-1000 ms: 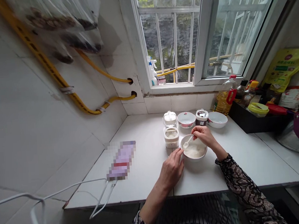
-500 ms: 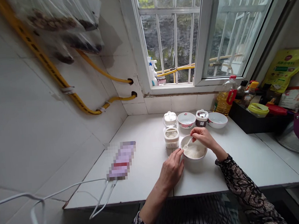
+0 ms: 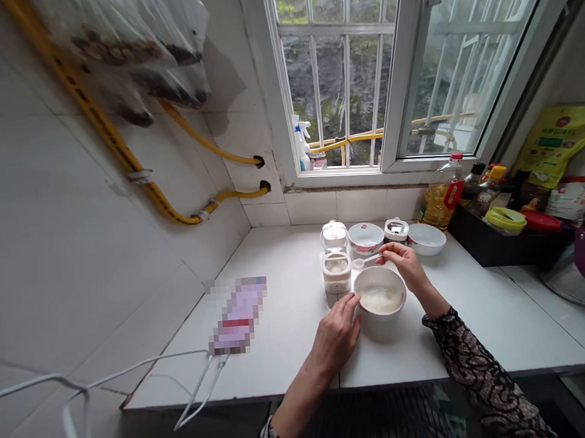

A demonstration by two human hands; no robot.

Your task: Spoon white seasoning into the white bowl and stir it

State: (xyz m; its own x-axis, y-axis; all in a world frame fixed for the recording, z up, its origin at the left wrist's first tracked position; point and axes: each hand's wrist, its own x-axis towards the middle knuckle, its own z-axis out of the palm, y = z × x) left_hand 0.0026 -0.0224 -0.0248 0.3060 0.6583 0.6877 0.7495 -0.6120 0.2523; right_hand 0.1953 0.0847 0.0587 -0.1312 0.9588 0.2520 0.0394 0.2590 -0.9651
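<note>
A white bowl (image 3: 379, 276) of pale powder or grains (image 3: 378, 300) stands on the white tiled counter. My left hand (image 3: 336, 326) holds its left rim with curved fingertips, the thumb low beside the bowl's wall. Pinched in my right hand (image 3: 402, 262) is a small white spoon (image 3: 363, 262), held level above the bowl's far rim. Whether the spoon carries anything is too small to tell. Left of the bowl sits a lidded seasoning jar (image 3: 337, 272) with pale contents, close to the spoon's head. Behind it stands another clear-lidded jar (image 3: 334, 235).
Along the back are a floral bowl (image 3: 367, 239), a dark-filled jar (image 3: 396, 229) and a white bowl (image 3: 427, 239). An oil bottle (image 3: 440, 198) and a black bottle rack (image 3: 484, 242) stand right. A blurred phone-like object (image 3: 239, 316) on a wire stand (image 3: 199, 392) is at left.
My right hand has lifted the spoon out of the bowl and moved it up and away, to above the far rim. My left hand stays at the bowl's rim.
</note>
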